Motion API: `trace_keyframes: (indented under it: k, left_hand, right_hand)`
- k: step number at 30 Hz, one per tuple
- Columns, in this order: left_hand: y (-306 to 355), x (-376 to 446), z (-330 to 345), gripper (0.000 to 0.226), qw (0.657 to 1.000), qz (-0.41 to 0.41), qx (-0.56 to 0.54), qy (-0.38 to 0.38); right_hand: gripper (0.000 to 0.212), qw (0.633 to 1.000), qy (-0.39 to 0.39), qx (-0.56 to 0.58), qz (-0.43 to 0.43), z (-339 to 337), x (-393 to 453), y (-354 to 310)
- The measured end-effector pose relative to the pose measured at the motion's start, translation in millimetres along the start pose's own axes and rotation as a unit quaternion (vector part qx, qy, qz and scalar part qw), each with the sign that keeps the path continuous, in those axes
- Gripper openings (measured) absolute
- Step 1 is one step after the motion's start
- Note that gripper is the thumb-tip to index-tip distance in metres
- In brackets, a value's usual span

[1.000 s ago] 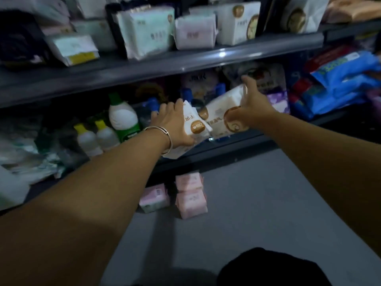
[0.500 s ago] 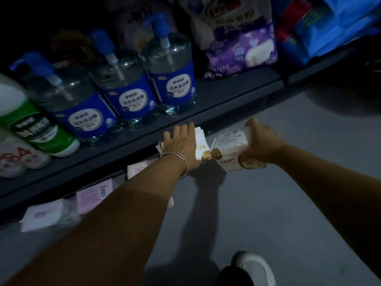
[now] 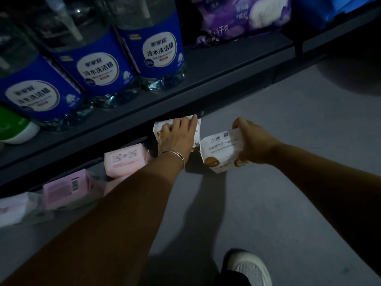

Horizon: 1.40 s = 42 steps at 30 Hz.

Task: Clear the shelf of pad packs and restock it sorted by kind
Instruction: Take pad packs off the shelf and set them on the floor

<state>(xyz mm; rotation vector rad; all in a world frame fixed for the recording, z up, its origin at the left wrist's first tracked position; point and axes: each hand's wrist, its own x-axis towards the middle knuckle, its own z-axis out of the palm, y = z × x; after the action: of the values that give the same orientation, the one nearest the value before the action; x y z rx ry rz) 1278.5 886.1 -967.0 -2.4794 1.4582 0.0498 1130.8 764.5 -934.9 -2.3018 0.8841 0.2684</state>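
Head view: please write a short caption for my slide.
Both hands set white pad packs on the floor beside pink packs.

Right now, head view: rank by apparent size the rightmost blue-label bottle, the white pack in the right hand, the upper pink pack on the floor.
1. Rightmost blue-label bottle, cropped at top.
2. White pack held by the right hand and upper pink pack: look alike, both partly hidden, so unranked.
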Motion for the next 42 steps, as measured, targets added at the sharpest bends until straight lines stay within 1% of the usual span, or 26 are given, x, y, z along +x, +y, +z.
trace_keyframes:
  k: [3,5,7,11,14,16,19,22,24,25,27,29,30,35,39,42]
  left_hand:
    - [3.2,6.1,5.6,0.066,0.998,0.011,-0.045,-0.039]
    - [3.8,8.2,5.5,0.056,0.997,0.002,-0.062,-0.056]
    - [0.6,10.6,4.4,0.053,0.994,-0.004,-0.087,-0.063]
    - [-16.9,13.0,-3.3,0.045,0.985,0.018,-0.157,-0.070]
    - [-30.5,11.4,-9.1,0.047,0.982,0.030,-0.174,-0.060]
    - [-36.2,9.9,-10.9,0.051,0.983,0.034,-0.173,-0.060]
    - [-41.0,7.3,-12.2,0.053,0.983,0.039,-0.171,-0.057]
    - [-44.7,3.6,-19.3,0.049,0.981,0.048,-0.180,-0.050]
    - [-48.2,1.0,-32.3,0.046,0.978,0.050,-0.197,-0.040]
    - [-50.1,-0.4,-41.6,0.044,0.977,0.048,-0.204,-0.036]
    - [-55.2,-4.7,-67.2,0.040,0.975,0.044,-0.216,-0.028]
    - [-62.7,-10.6,-99.7,0.033,0.975,0.038,-0.220,-0.006]
    - [-67.8,-14.7,-117.5,0.029,0.974,0.034,-0.223,0.010]
    - [-105.8,-43.4,-203.6,0.025,0.970,0.012,-0.224,0.096]
    - [-145.9,-70.9,-274.5,0.023,0.956,0.003,-0.228,0.185]
    - [-170.2,-91.0,-324.4,0.023,0.948,0.011,-0.208,0.239]
  right_hand:
    - [0.062,0.999,-0.025,0.020,-0.013,6.5,3.2,-2.4]
    - [0.059,0.999,-0.038,0.027,-0.022,11.6,6.4,-6.3]
    - [0.058,0.999,-0.039,0.026,-0.027,16.0,9.9,-10.3]
    - [0.059,0.996,-0.058,0.039,-0.047,23.9,16.7,-22.8]
    - [0.067,0.993,-0.070,0.063,-0.074,37.8,23.1,-37.5]
    - [0.073,0.993,-0.071,0.035,-0.089,53.2,26.3,-45.4]
    - [0.080,0.992,-0.064,-0.059,-0.095,70.6,28.0,-48.7]
    - [0.088,0.990,-0.093,-0.080,-0.072,64.6,27.4,-50.5]
    - [0.084,0.988,-0.097,-0.101,-0.061,47.0,27.1,-58.4]
    - [0.078,0.989,-0.083,-0.107,-0.058,34.0,27.0,-64.7]
    - [0.059,0.993,-0.028,-0.095,-0.067,3.1,27.3,-82.3]
    - [0.043,0.992,0.039,-0.070,-0.097,-31.3,24.7,-105.7]
    - [0.038,0.989,0.069,-0.060,-0.115,-48.2,22.1,-118.9]
    - [0.038,0.968,0.168,0.000,-0.186,-125.4,-11.3,-191.2]
    - [0.032,0.947,0.229,-0.013,-0.227,-181.7,-48.8,-239.7]
    - [0.028,0.931,0.262,-0.020,-0.251,-219.7,-74.4,-271.7]
